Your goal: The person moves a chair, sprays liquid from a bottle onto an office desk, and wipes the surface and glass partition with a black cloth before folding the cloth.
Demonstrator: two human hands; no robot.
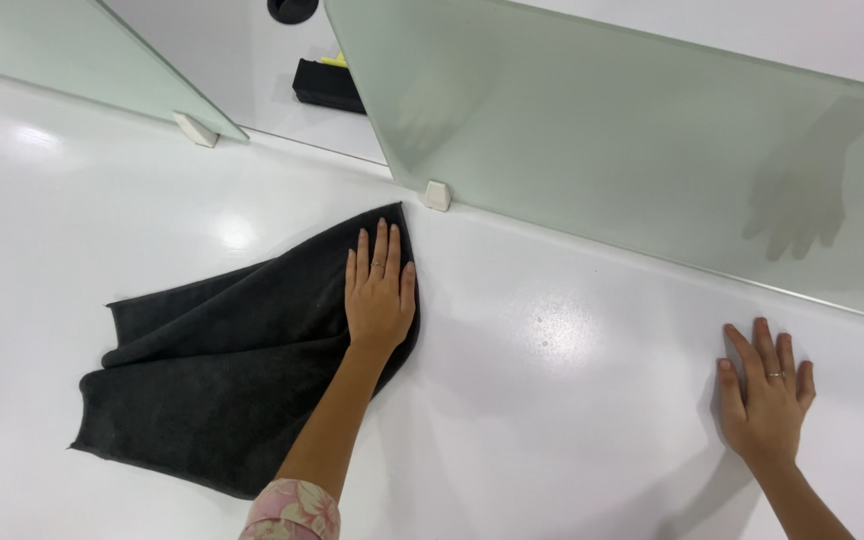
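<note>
I am pressing my left hand (379, 292) flat, fingers spread and unclenched, on the upper corner of a dark grey cloth (237, 360), pinning it rather than gripping it. The cloth is lying rumpled on the white worktop (572, 430), trailing toward 7 o'clock from my palm. My right hand (767, 390) is resting open and empty on the bare worktop at 3 o'clock, bracing me. A frosted glass divider (632, 170) is standing at 12 o'clock. I judge I am mid-wipe; the next stroke calls for steady downward pressure along the divider's base.
</note>
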